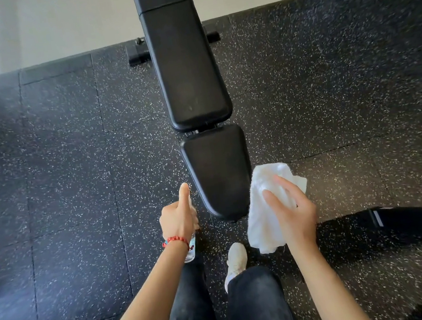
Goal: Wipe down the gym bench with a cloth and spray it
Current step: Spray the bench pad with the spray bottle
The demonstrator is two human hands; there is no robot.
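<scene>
Speckled rubber floor [69,151] surrounds the black padded bench [194,81]; my left hand [179,220] grips a clear spray bottle [191,251], my right hand [296,215] pinches a crumpled white cloth [267,206].

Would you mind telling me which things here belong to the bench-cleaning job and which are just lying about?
Part of the job:
- gym bench
- white cloth, held in the right hand
- clear spray bottle, gripped by the left hand

Just lying about:
- black equipment on the floor at right, only partly in view
- speckled rubber floor
</scene>
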